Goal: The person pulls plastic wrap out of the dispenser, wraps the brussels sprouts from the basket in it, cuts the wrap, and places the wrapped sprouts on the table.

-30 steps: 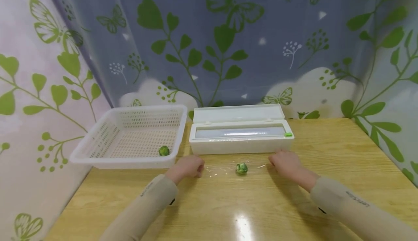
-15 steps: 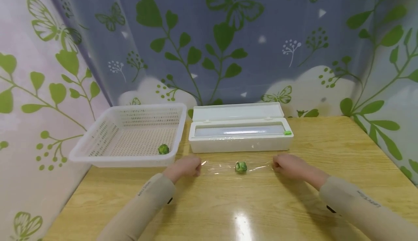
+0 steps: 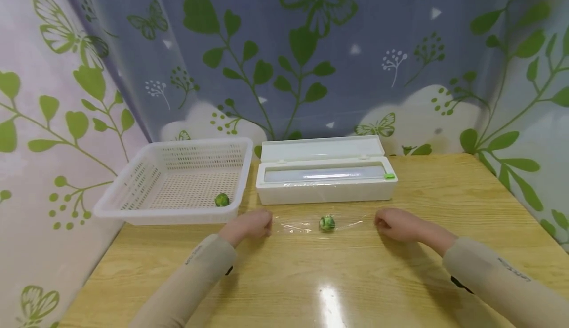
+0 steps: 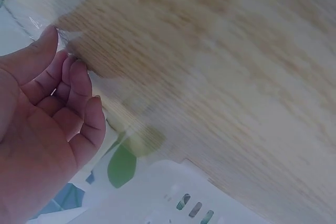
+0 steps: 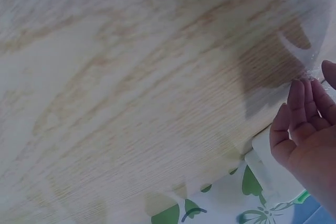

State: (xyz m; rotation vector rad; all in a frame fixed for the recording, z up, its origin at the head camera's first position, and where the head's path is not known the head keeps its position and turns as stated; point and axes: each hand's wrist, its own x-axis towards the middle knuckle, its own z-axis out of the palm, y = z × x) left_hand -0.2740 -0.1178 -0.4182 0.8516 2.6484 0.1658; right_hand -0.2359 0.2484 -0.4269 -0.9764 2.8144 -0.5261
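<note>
A Brussels sprout [image 3: 327,223] sits in the middle of a strip of clear plastic wrap [image 3: 296,227] on the table. My left hand [image 3: 253,224] pinches the wrap's left end, and the left wrist view shows the film between thumb [image 4: 44,51] and fingertips. On the opposite side, my right hand [image 3: 397,225] holds the right end. In the right wrist view the film gathers at the fingertips [image 5: 303,83], while the thumb is partly cut off by the frame. The film is thin and its edges are hard to make out.
Behind the hands stands a white plastic wrap dispenser [image 3: 326,194], lid up, with a roll inside and a green slider [image 3: 389,176]. To the left, a white perforated basket [image 3: 166,214] holds another Brussels sprout [image 3: 222,200]. A patterned curtain [image 3: 249,17] hangs behind the table [image 3: 284,278].
My right hand has moved right, away from the sprout, and the wrap between both hands looks more stretched out. The left hand has shifted only slightly, and the view tilts a little.
</note>
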